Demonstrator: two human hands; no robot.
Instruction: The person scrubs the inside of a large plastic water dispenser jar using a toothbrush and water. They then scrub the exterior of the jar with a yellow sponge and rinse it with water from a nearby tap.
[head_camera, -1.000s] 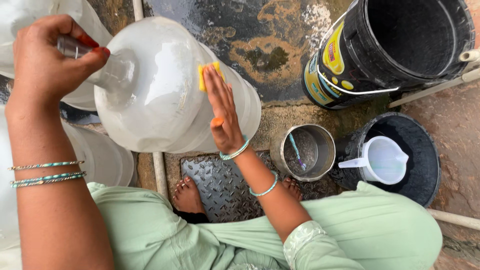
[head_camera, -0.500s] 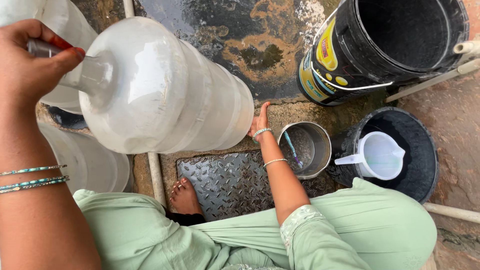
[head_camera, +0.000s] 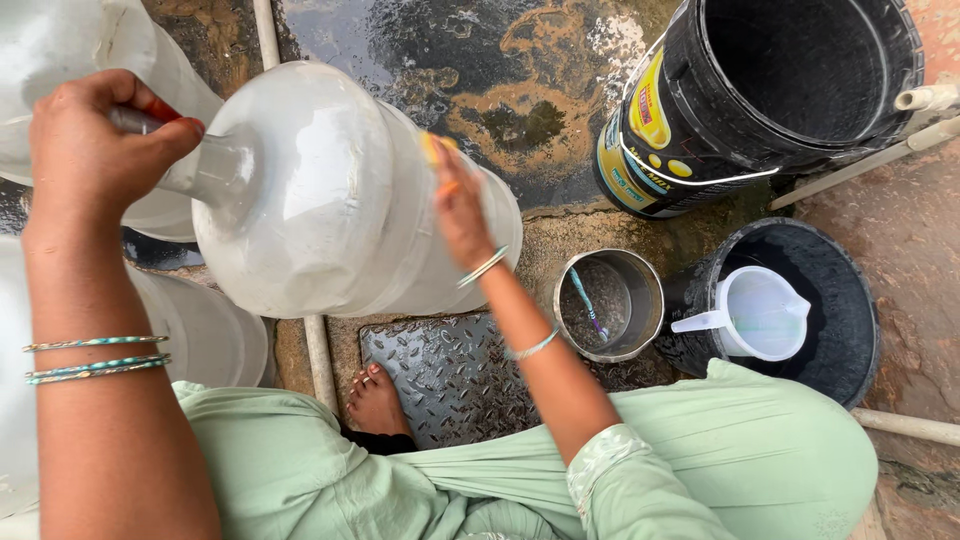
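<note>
A large translucent water jug (head_camera: 310, 200) lies tilted on its side above the ground, with its neck pointing left. My left hand (head_camera: 95, 140) is closed around the neck, where a bit of red shows under my thumb. My right hand (head_camera: 460, 205) presses a yellow-orange scrub pad (head_camera: 435, 150) against the jug's rounded side near its base. Only the pad's top edge shows above my fingers. Bangles sit on both of my wrists.
A steel pot (head_camera: 640, 290) with a thin brush in it stands to the right of the jug. Beyond it are a big black bucket (head_camera: 790, 80) and a black tub (head_camera: 850, 330) holding a white plastic mug (head_camera: 765, 312). More translucent jugs (head_camera: 60, 40) lie at left. My bare foot (head_camera: 378, 400) rests on a metal tread plate (head_camera: 440, 370).
My right hand left the jug's side, dropped toward the steel pot, and is now back up on the jug with the pad. The jug has shifted slightly.
</note>
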